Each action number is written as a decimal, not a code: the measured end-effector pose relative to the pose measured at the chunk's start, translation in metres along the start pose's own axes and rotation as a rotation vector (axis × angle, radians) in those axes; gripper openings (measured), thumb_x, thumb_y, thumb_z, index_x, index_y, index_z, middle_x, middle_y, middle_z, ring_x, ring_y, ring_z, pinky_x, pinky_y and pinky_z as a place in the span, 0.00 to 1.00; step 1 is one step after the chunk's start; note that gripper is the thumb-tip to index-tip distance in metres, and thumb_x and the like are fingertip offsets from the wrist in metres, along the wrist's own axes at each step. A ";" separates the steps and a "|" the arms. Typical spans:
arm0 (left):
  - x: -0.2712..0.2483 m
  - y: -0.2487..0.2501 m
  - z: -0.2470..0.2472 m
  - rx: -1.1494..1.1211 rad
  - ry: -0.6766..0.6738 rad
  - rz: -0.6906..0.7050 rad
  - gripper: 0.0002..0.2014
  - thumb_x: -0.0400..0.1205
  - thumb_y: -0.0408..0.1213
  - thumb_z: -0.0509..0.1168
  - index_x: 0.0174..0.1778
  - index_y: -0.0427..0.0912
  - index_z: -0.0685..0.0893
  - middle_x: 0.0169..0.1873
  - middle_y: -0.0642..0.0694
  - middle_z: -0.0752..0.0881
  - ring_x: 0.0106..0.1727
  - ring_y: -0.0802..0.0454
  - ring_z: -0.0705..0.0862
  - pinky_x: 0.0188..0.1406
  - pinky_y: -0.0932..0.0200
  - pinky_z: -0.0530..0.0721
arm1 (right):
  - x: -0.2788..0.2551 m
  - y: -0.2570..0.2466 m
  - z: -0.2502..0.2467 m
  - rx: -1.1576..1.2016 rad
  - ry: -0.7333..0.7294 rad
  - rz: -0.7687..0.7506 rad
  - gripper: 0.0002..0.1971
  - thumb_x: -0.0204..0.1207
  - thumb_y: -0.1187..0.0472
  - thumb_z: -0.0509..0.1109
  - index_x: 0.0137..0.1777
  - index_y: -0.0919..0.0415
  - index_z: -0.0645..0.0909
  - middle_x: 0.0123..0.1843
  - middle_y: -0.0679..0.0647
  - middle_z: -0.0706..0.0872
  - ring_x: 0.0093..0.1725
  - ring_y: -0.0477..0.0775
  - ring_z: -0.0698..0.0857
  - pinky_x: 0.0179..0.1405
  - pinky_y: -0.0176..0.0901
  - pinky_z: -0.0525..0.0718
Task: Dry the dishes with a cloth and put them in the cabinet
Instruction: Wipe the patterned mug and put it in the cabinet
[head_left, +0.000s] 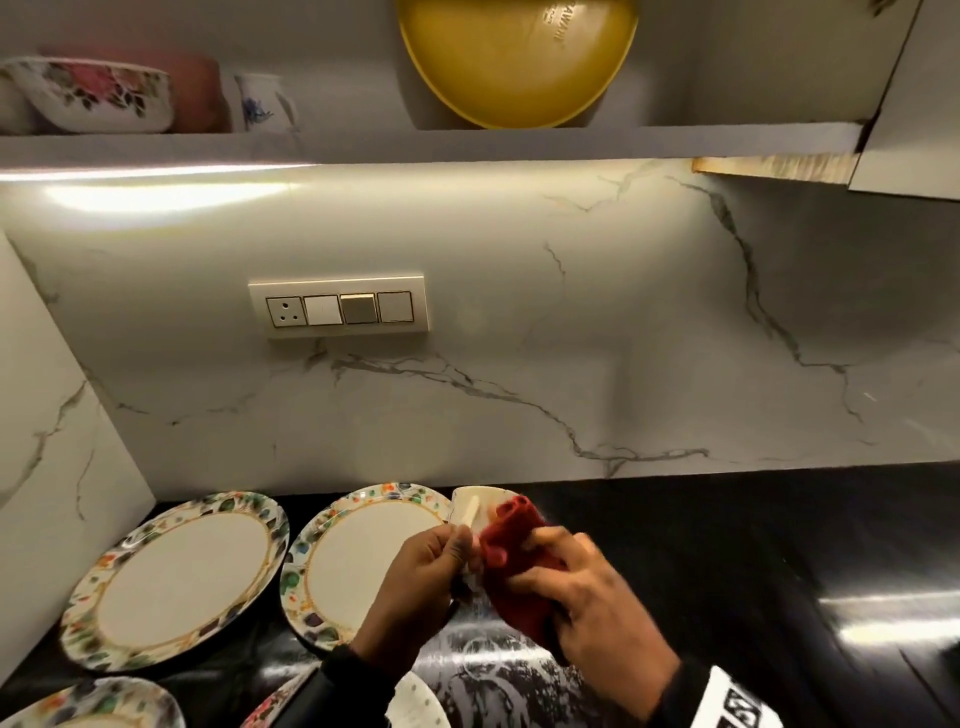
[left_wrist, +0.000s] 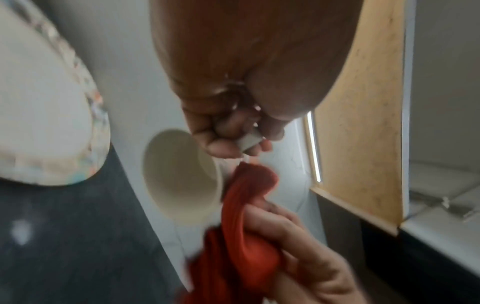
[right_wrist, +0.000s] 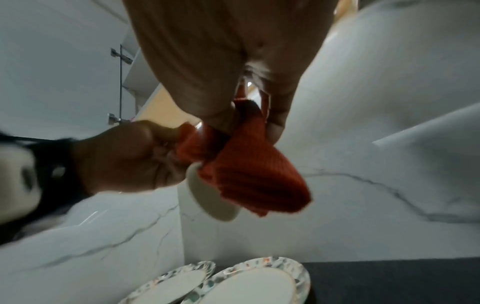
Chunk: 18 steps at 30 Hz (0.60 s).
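A white cup (head_left: 469, 506) hangs tilted over the black counter, its mouth turned toward the left wrist view (left_wrist: 179, 174). My left hand (head_left: 460, 548) pinches the cup's handle (left_wrist: 249, 141) between thumb and curled fingers. The right hand (head_left: 550, 558) grips a bunched red cloth (head_left: 511, 553) and holds it against the cup's side. In the right wrist view the cloth (right_wrist: 249, 170) drapes over the cup (right_wrist: 207, 198), with the left hand (right_wrist: 124, 156) beside it. Two floral-rimmed plates (head_left: 176, 577) (head_left: 358, 551) lie flat on the counter to the left.
The open cabinet shelf (head_left: 415, 145) above holds a yellow plate (head_left: 514, 62) on edge, a floral bowl (head_left: 93, 93) and a small white mug (head_left: 260, 101). A switch panel (head_left: 337, 306) sits on the marble wall. More plates (head_left: 88, 706) lie at the counter's front left.
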<state>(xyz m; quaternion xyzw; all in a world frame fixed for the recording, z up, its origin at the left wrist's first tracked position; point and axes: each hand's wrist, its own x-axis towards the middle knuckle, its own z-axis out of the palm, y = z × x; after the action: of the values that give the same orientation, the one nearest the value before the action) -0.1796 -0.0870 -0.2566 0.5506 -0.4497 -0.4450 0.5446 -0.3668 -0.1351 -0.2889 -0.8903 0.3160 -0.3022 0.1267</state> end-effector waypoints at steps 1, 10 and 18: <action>0.000 -0.001 -0.005 0.054 -0.024 0.009 0.19 0.84 0.39 0.57 0.39 0.25 0.81 0.29 0.39 0.79 0.27 0.49 0.75 0.23 0.63 0.74 | 0.001 0.007 -0.010 -0.022 0.021 0.014 0.19 0.67 0.63 0.61 0.51 0.42 0.87 0.65 0.35 0.73 0.56 0.47 0.79 0.60 0.44 0.84; -0.005 0.002 -0.002 0.380 -0.157 0.133 0.13 0.81 0.18 0.59 0.37 0.31 0.86 0.26 0.38 0.86 0.26 0.45 0.87 0.31 0.53 0.88 | 0.073 -0.008 -0.069 0.031 -0.475 -0.031 0.25 0.72 0.68 0.57 0.59 0.45 0.87 0.70 0.42 0.76 0.67 0.45 0.71 0.71 0.37 0.68; -0.006 -0.026 0.009 0.541 0.049 0.299 0.12 0.81 0.28 0.67 0.33 0.45 0.87 0.26 0.49 0.86 0.27 0.57 0.84 0.27 0.63 0.82 | 0.111 0.020 -0.038 0.044 -0.704 0.249 0.21 0.75 0.64 0.57 0.58 0.43 0.86 0.58 0.50 0.87 0.54 0.52 0.85 0.60 0.49 0.84</action>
<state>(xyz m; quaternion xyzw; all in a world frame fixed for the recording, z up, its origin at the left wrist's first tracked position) -0.1896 -0.0825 -0.2825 0.6139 -0.6144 -0.2106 0.4487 -0.3313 -0.2225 -0.2168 -0.8916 0.3524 0.0336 0.2824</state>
